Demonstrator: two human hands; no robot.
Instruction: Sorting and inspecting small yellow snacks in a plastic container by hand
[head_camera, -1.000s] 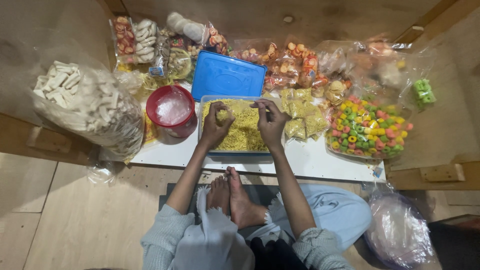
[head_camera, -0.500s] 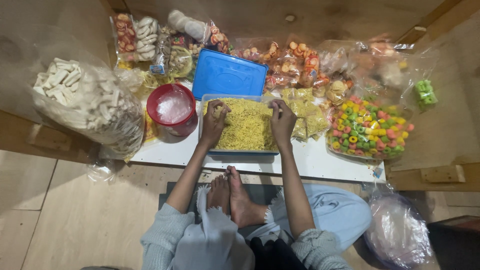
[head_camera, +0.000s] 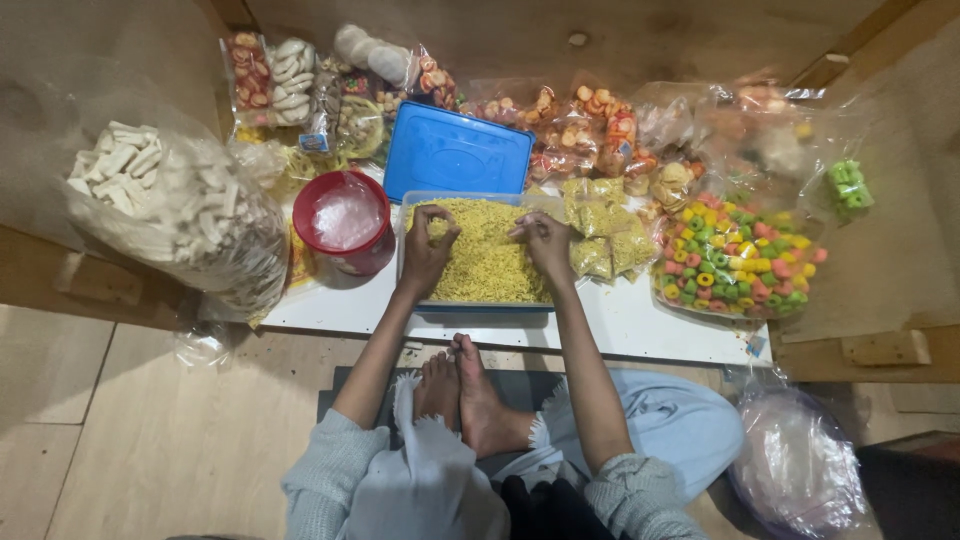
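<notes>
A single head-worn camera looked almost straight down from above the seated person; its top edge faced away from the body, toward the wall beyond the clear tub of yellow noodles (head_camera: 485, 255); the tub sat near centre, fairly close; knees and feet lay below it; no second view existed.

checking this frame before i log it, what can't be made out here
All in the head view:
- Left hand: fingertips curl into the yellow snack, so any pinch is hidden.
- Right hand: palm faces down, its underside unseen.
- Clear tub: depth hidden by its fill.
- Red tub: glare masks its contents.
- Clear bag: contents blurred, cut by the bottom edge.
</notes>
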